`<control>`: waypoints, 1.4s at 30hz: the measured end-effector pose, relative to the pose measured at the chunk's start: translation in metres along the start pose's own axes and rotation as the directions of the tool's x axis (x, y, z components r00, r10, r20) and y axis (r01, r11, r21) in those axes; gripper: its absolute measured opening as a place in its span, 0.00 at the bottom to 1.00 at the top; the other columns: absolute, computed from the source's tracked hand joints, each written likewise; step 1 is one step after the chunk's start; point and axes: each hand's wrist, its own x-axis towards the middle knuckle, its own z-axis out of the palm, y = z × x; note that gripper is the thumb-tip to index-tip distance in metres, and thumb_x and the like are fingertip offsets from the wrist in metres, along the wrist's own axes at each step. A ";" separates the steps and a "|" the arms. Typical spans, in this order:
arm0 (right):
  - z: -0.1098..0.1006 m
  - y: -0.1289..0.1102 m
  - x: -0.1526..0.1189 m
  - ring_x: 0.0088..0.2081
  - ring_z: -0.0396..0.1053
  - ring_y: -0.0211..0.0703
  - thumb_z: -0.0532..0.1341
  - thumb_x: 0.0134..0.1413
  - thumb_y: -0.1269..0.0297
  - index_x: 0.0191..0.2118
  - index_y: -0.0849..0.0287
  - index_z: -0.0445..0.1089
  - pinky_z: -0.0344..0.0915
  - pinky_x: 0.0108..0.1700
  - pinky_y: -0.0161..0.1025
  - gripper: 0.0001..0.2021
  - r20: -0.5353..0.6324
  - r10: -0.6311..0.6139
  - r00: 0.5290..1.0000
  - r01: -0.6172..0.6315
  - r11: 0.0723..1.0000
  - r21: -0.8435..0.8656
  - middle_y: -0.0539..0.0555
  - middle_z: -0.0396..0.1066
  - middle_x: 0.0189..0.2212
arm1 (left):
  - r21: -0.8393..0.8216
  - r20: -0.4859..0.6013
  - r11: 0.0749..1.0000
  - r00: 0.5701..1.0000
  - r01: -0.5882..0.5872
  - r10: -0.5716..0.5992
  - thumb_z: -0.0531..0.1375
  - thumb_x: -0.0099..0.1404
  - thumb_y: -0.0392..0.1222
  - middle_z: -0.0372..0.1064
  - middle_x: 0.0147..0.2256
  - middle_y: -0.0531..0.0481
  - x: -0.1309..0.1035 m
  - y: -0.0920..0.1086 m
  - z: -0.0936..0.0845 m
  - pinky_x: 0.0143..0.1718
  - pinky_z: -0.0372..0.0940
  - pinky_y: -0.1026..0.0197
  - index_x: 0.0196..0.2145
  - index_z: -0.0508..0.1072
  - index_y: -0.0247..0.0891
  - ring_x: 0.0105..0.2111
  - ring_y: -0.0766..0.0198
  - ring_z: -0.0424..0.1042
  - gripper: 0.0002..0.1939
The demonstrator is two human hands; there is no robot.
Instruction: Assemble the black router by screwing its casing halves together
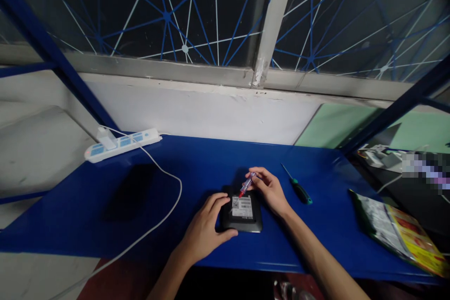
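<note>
Black device (242,226): white label (242,207) up, on the blue table (211,159), between both hands.
Left hand (207,229): grip spread wide, against the device's 9 o'clock side.
Right hand (269,190): at 1 o'clock, grip closed round a red-collared screwdriver (248,183), shaft slanting towards 7; from here I can't tell whether it touches.
Green screwdriver (301,190): lying at 2 o'clock.
Power strip (123,144): at 10.

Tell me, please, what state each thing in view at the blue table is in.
Black device: flat, label facing up.
Red-collared screwdriver: held tilted; tip contact unclear.
Right hand: closed on that screwdriver.
Left hand: spread, touching the device's edge.
Green-handled screwdriver: lying loose.
Power strip: adapter plugged in; on or off unclear.
White cable: slack, curving.
Bag: lying down; sealed or open unclear.
</note>
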 end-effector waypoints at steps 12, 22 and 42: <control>-0.001 0.002 0.001 0.33 0.77 0.43 0.68 0.53 0.49 0.45 0.55 0.74 0.76 0.37 0.41 0.19 0.001 -0.006 1.000 0.006 0.998 -0.058 0.54 0.77 0.39 | 0.031 0.024 0.999 0.999 -0.043 0.042 0.70 0.58 0.37 0.62 0.60 0.47 -0.002 -0.001 0.000 0.56 0.68 0.47 0.45 0.71 0.46 0.57 0.48 0.69 0.18; 0.003 -0.004 0.004 0.28 0.73 0.40 0.69 0.49 0.46 0.47 0.54 0.73 0.75 0.33 0.42 0.23 -0.109 -0.059 0.992 0.048 0.994 -0.098 0.52 0.76 0.37 | 0.082 0.013 0.993 0.996 -0.089 0.089 0.69 0.61 0.39 0.64 0.60 0.45 -0.005 -0.004 0.002 0.55 0.70 0.46 0.45 0.73 0.44 0.57 0.48 0.70 0.16; -0.030 0.002 0.010 0.28 0.68 0.40 0.61 0.61 0.52 0.51 0.57 0.72 0.68 0.33 0.40 0.18 -0.389 -0.446 0.806 0.174 0.807 -0.565 0.51 0.71 0.33 | 0.020 0.065 1.000 0.998 -0.002 0.001 0.70 0.59 0.37 0.62 0.60 0.49 -0.003 -0.002 -0.001 0.59 0.67 0.44 0.57 0.64 0.50 0.59 0.49 0.67 0.31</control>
